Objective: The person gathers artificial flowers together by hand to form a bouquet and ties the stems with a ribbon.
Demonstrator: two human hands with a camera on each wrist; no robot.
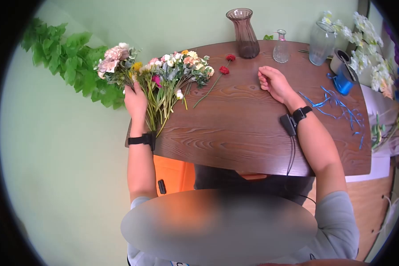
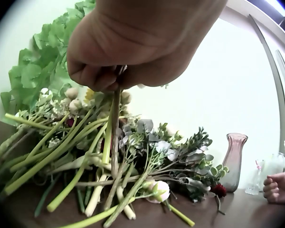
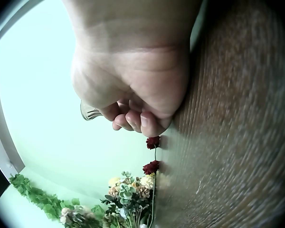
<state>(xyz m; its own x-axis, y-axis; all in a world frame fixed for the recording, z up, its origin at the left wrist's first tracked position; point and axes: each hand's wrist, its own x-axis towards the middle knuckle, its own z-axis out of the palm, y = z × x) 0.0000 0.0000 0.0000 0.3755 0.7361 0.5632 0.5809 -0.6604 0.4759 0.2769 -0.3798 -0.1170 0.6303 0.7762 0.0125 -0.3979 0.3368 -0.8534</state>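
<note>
Left hand (image 1: 136,103): fingers gripping a flower stem (image 2: 115,135) among crossed flowers (image 1: 170,73), left side of table (image 1: 235,133); right hand (image 1: 275,84): fingers loosely curled, apparently empty; judged risk: interlocked stems could snag, dragging neighbouring flowers off the edge.

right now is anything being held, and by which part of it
Flower stems, held near the blooms by the left hand; the right hand holds nothing.

Gap between red flowers (image 1: 224,70) and right hand (image 1: 275,84)
</note>
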